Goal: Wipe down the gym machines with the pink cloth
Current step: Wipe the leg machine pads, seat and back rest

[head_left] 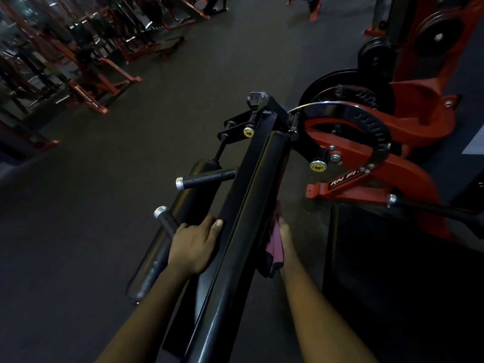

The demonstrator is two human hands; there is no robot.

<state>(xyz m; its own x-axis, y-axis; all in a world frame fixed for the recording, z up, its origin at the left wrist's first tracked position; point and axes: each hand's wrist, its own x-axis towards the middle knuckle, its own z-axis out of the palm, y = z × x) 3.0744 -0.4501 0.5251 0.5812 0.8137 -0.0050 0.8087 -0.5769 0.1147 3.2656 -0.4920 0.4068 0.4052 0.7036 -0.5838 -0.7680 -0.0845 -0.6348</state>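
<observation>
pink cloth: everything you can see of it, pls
The pink cloth is a soft, dusky-pink fabric, bunched into lengthwise folds. It sits against the right side of the long black pad, whose edge hides part of it. The right hand holds it there; the fingers' grip is unclear. Its lower end hangs loose beside the wrist.

We see open floor (65, 258) at lower left. Two handle pegs (207, 178) and a red frame (348, 191) flank the centre pad (251, 195).
</observation>
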